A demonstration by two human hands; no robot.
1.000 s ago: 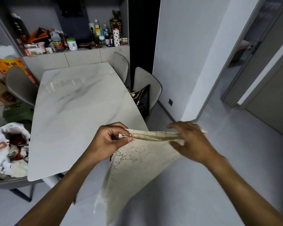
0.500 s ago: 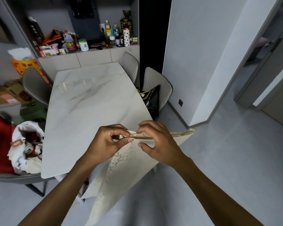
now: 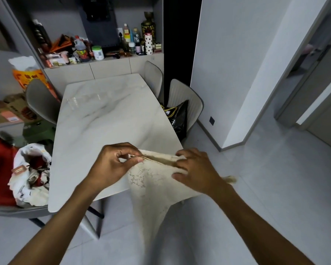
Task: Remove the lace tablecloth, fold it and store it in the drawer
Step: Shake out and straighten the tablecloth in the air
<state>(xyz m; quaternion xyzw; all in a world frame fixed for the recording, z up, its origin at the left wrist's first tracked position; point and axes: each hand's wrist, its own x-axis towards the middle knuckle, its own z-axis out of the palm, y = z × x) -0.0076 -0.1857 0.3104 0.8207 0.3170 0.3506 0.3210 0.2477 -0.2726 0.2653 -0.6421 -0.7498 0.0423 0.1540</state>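
At far left a chair carries a heap of clothes, white over red, probably parked there to keep it off the bench. Three more chairs show: one on the bench's left side and two on its right, the nearer of those holding a black bag. That makes four chairs and one bag.

The marble bench is bare, so the cloth is already off it and the folding step looks to be in hand. Behind it a counter is crowded with bottles and jars, too many and too small to count.

The left hand is clenched in a pinch, thumb and fingers grasping the near corner of the cloth, where several edges seem gathered together; this likely keeps the layers lined up. The one cloth hangs in the air just past the bench's near right corner, its top edge stretched between two hands and its body tapering down toward the floor.

The right hand lies over the top edge with fingers curled onto the cloth, grasping it, apparently to draw the fold taut. A small tuft of cloth sticks out beyond the wrist. No drawer can be made out for certain, so storing is not yet done.
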